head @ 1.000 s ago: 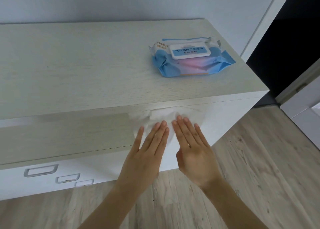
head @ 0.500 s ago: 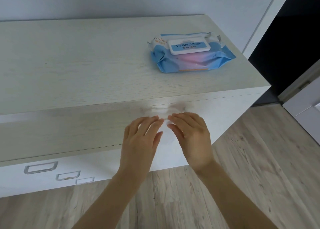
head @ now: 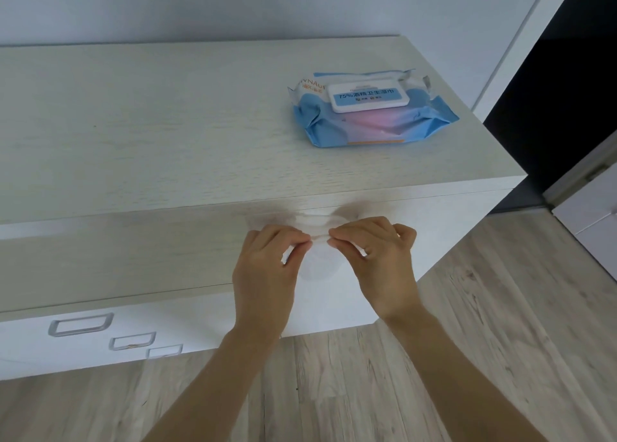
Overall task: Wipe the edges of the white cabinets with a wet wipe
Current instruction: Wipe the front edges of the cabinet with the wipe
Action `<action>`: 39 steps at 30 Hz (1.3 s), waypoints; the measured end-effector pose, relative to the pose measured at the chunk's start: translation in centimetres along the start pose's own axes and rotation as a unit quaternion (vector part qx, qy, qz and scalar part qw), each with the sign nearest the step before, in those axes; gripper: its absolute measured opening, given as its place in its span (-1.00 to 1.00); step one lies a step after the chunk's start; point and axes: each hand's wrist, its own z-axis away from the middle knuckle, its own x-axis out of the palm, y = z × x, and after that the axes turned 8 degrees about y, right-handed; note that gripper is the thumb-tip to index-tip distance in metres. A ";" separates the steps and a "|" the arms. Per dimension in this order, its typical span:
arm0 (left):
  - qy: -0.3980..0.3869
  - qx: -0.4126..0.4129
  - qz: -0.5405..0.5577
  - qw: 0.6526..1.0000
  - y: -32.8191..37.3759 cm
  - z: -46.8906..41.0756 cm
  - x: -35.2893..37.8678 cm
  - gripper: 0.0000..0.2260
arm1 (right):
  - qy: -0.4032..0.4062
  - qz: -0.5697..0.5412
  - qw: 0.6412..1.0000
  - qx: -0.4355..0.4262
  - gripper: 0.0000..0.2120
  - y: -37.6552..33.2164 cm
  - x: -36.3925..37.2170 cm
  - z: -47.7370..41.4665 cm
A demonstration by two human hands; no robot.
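Head view: left hand [head: 267,268] and right hand [head: 380,261] pinch white wet wipe [head: 315,228], seemingly bunched, against cabinet edge [head: 167,211].

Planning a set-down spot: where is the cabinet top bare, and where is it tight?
Bare: the cabinet top from the wall to its front edge, everything left of the wipes pack; also a strip between pack and front edge. Crowded: the right rear, taken by the pack, and the front edge where the left hand and right hand pinch the wet wipe.
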 end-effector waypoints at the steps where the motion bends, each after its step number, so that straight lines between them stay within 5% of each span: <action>1: -0.003 0.006 0.000 1.000 0.2 0.0 0.1 -0.93 | 0.003 0.004 1.000 -0.005 -0.95 0.3 -0.2 -0.1; 9: 0.005 -0.056 0.011 0.998 -0.5 0.1 -0.4 -0.95 | -0.009 0.025 0.999 -0.024 -0.92 -0.8 0.6 -0.2; 16: -0.007 0.032 -0.049 0.998 0.3 0.1 0.3 -0.92 | 0.013 0.042 0.999 -0.032 -0.92 0.2 -0.7 -0.1; 39: 0.016 0.026 -0.015 0.999 -2.2 0.5 -0.7 -0.86 | -0.068 0.004 0.992 -0.104 -0.93 -2.1 1.7 -1.1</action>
